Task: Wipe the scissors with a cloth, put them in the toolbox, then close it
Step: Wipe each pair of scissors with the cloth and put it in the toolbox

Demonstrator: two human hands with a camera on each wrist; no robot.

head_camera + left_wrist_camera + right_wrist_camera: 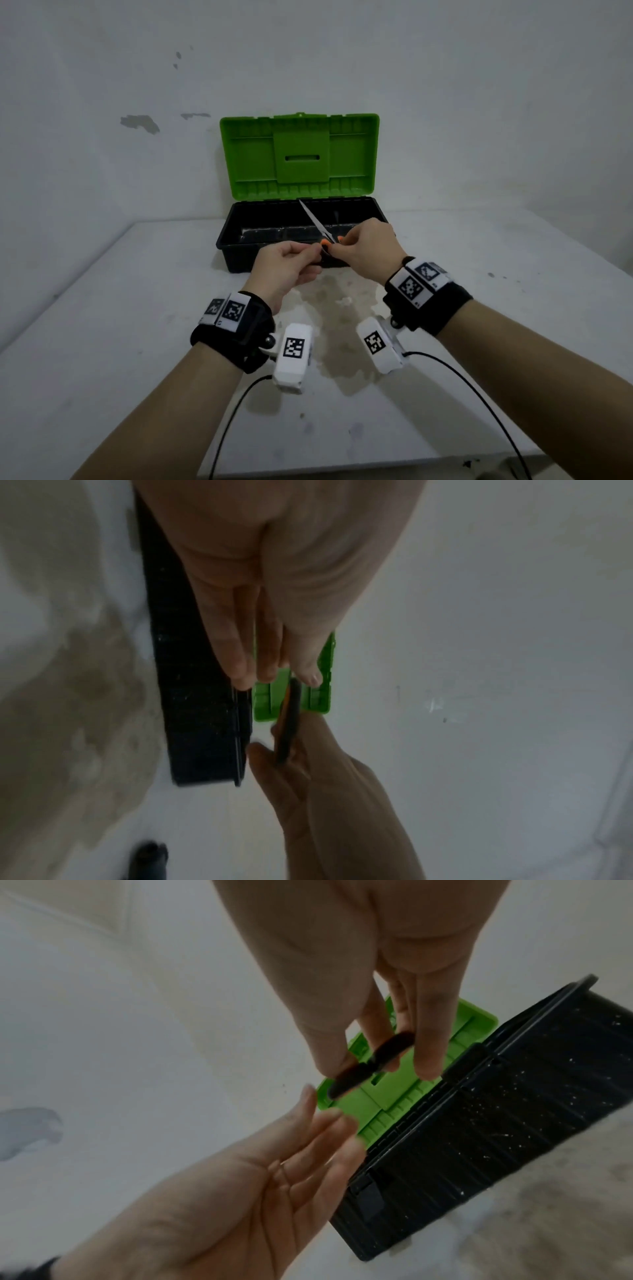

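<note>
The scissors [315,222], with a black and orange handle, hang over the front rim of the open toolbox [236,222], blades shut and pointing up and to the left. My right hand [366,246] pinches the dark handle [363,1066] between thumb and fingers. My left hand [287,263] is just left of it with nearly straight fingers [329,1123], whose tips reach the handle's end [289,723]. The box has a black base [479,1137] and a green lid [298,157] standing upright behind. No cloth shows in any view.
The toolbox sits at the back of a grey table [137,342], close to the wall [308,51]. A stained patch [335,308] lies on the table under my wrists. Black cables [233,418] trail from the wrist cameras toward the near edge.
</note>
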